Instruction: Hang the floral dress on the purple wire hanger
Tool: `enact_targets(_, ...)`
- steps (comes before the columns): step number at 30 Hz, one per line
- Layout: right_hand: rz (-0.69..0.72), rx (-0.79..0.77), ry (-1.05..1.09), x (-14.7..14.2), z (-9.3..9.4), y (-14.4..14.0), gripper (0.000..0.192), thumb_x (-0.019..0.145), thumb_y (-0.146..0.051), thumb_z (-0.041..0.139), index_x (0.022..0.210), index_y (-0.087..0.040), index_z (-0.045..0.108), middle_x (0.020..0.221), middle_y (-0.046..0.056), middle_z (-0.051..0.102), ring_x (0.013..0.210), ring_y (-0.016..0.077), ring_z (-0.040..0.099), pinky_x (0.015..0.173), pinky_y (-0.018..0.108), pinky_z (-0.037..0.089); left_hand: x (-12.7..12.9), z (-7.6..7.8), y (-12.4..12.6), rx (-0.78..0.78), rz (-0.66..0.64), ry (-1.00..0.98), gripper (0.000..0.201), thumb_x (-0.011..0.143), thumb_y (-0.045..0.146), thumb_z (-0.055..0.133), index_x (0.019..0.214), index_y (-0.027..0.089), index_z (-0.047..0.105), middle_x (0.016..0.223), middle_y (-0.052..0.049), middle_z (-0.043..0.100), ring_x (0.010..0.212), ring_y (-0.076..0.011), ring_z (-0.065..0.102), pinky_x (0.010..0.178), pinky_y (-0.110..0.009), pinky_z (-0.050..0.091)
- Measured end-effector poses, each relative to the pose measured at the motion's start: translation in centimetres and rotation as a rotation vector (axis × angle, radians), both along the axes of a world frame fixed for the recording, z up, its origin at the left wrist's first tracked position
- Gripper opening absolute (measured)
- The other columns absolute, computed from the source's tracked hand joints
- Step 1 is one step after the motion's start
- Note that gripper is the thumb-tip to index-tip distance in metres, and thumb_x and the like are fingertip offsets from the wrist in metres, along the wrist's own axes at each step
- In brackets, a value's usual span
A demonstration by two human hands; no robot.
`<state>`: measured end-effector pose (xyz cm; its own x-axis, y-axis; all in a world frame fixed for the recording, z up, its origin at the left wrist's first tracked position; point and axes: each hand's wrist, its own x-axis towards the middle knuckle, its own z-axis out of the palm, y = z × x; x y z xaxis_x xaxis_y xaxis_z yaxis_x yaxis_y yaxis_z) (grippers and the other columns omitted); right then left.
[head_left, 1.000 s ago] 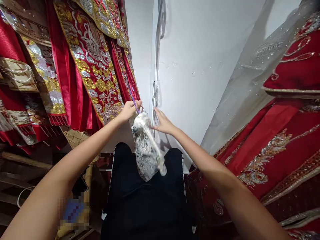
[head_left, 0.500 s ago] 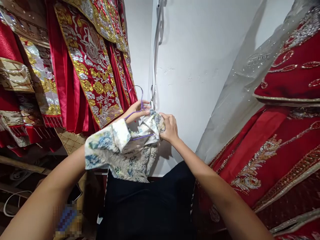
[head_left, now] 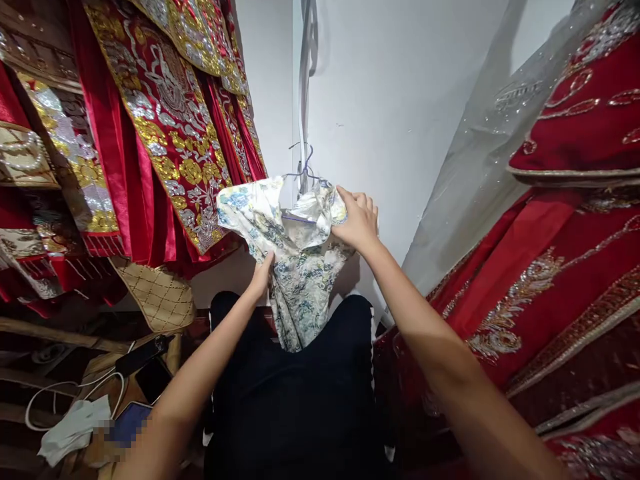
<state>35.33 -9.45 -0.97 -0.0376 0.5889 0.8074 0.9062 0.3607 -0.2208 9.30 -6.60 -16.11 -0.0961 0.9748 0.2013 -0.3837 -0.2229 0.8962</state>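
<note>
Flowery top (head_left: 300, 270) on its purple hanger (head_left: 307, 173), between your two hands, above your knees.
Your right hand (head_left: 357, 217) has closed on the shoulder on that side, thumb in front and fingers bent over the cloth. Your left hand (head_left: 263, 275) is at the other side edge, thumb showing; its fingers are behind the cloth, so I cannot tell how tightly they curl. Getting the top onto the hanger looks mostly done: the hook pokes up above the neck. The shoulder by your right hand is bunched, so smoothing seems left. The hook is by the white strap (head_left: 303, 87); I cannot tell if it hangs there.
</note>
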Motion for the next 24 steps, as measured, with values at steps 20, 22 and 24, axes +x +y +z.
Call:
enact_targets(20, 0.503, -0.646, 0.849, -9.2, -17.6, -4.3, 0.035, 0.081, -0.050, 0.061, 0.065, -0.022, 0.049, 0.056, -0.002, 0.057, 0.052, 0.0138, 0.048, 0.054, 0.027, 0.035, 2.1, -4.5, -9.8, -0.099, 0.038, -0.121, 0.059, 0.073, 0.027, 0.085, 0.127, 0.020, 0.063, 0.131, -0.012, 0.067, 0.130, -0.0304, 0.059, 0.115, -0.047, 0.042)
enact_targets(22, 0.509, -0.704, 0.810, -9.1, -17.7, -4.2, 0.029, 0.080, -0.044, 0.062, 0.066, -0.022, 0.051, 0.059, -0.002, 0.061, 0.052, 0.0135, 0.049, 0.054, 0.026, 0.035, 2.3, -5.3, -9.7, -0.126, 0.160, -0.143, 0.053, 0.075, 0.028, 0.083, 0.124, 0.018, 0.064, 0.129, -0.012, 0.068, 0.127, -0.0313, 0.060, 0.112, -0.047, 0.045)
enact_targets(24, 0.494, -0.732, 0.802, -9.0, -18.3, -4.3, 0.022, 0.078, -0.038, 0.061, 0.067, -0.022, 0.050, 0.060, -0.003, 0.061, 0.051, 0.0126, 0.048, 0.053, 0.025, 0.035, 2.4, -6.5, -9.4, -0.138, 0.246, -0.178, 0.044, 0.078, 0.028, 0.079, 0.118, 0.017, 0.066, 0.125, -0.012, 0.069, 0.125, -0.0309, 0.061, 0.110, -0.046, 0.046)
